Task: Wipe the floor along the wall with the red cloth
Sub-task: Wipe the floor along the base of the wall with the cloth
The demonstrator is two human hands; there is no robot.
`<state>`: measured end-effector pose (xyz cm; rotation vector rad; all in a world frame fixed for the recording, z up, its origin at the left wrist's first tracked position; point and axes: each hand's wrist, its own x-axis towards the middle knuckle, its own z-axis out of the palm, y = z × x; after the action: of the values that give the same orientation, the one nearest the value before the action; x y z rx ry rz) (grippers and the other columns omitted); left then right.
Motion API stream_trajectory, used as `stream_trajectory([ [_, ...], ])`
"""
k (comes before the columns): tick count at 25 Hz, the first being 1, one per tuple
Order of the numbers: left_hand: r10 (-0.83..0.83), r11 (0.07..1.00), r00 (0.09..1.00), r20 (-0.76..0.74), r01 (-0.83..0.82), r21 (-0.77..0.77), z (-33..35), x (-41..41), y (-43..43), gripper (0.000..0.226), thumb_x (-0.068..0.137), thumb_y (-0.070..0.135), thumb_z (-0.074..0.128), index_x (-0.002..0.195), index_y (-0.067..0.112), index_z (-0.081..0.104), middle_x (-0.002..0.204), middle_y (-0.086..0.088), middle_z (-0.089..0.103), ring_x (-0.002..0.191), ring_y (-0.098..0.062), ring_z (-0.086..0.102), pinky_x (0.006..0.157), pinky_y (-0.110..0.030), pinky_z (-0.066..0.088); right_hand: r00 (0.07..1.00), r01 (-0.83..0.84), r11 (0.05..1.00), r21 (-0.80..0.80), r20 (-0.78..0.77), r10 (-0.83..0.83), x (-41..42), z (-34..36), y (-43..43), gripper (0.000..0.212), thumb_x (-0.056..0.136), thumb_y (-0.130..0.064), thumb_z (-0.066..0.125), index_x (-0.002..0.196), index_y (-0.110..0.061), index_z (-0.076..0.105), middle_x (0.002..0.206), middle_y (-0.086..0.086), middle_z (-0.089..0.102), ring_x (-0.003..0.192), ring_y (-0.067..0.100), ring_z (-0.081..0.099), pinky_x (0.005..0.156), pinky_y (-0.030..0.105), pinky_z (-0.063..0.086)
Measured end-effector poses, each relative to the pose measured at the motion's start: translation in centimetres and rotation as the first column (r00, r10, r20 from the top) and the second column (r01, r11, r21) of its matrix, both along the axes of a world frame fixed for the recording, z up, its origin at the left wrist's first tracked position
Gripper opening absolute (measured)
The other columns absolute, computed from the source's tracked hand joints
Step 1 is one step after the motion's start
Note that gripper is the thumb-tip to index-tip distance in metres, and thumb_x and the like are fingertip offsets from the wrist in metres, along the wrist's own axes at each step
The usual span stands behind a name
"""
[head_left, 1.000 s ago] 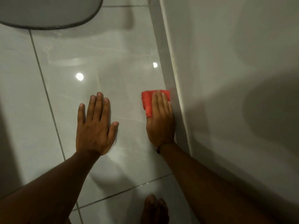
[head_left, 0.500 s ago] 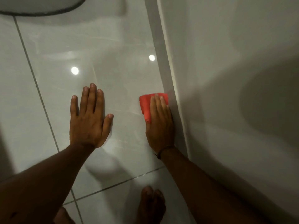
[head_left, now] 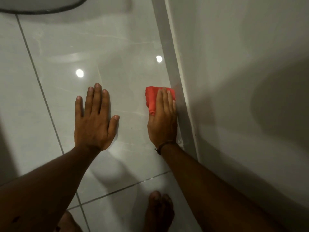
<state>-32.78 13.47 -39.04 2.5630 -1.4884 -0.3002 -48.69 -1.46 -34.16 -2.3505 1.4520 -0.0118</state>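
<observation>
The red cloth [head_left: 151, 99] lies folded on the glossy grey floor tiles [head_left: 117, 47], right beside the skirting of the white wall [head_left: 234, 81]. My right hand [head_left: 163, 118] lies flat on top of the cloth and presses it down, fingers pointing away from me, its outer edge against the skirting [head_left: 177, 77]. Most of the cloth is hidden under the palm. My left hand [head_left: 94, 119] rests flat on the tile to the left, fingers spread, holding nothing.
A round grey object's dark rim [head_left: 50, 10] shows at the top left. My bare foot [head_left: 158, 213] stands on the tile below my right arm. Dark grout lines cross the floor. The wall runs along the whole right side.
My right hand and the red cloth have shifted slightly along the skirting. My left hand stays flat on the tile. The camera view has moved a little.
</observation>
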Motion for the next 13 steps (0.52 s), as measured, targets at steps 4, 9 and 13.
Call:
stream_trajectory([
  [4,0.004,1.000,1.000,-0.018,-0.004,-0.010,0.3,-0.1,0.0,0.084,0.109,0.054,0.024,0.176,0.006,0.007,0.186,-0.018,0.002,0.174,-0.033,0.000,0.139,-0.058,0.002,0.998,-0.008,0.998,0.069,-0.057,0.012,-7.3,1.9,5.8,0.060,0.106,-0.032,0.028,0.160,-0.005,0.029,0.167,0.014,0.028,0.157,0.032,0.025,0.129,0.044,0.019],
  [9,0.011,1.000,1.000,-0.029,-0.011,-0.013,0.3,-0.1,-0.1,0.083,0.109,0.052,0.027,0.176,0.006,0.007,0.187,-0.018,0.002,0.174,-0.033,0.000,0.139,-0.057,0.002,0.999,-0.014,0.996,0.083,-0.051,0.019,-6.5,1.9,5.3,0.057,0.104,-0.021,0.040,0.158,-0.002,0.032,0.165,0.019,0.031,0.156,0.036,0.026,0.127,0.053,0.026],
  [13,0.005,1.000,1.000,-0.014,-0.005,-0.006,0.1,-0.1,0.0,0.084,0.109,0.053,0.027,0.176,0.007,0.007,0.186,-0.018,0.003,0.174,-0.033,0.001,0.139,-0.058,0.002,1.000,-0.010,1.000,0.011,0.016,0.009,0.9,0.5,-0.4,0.059,0.105,-0.025,0.030,0.158,0.000,0.032,0.165,0.021,0.033,0.157,0.036,0.025,0.129,0.053,0.021],
])
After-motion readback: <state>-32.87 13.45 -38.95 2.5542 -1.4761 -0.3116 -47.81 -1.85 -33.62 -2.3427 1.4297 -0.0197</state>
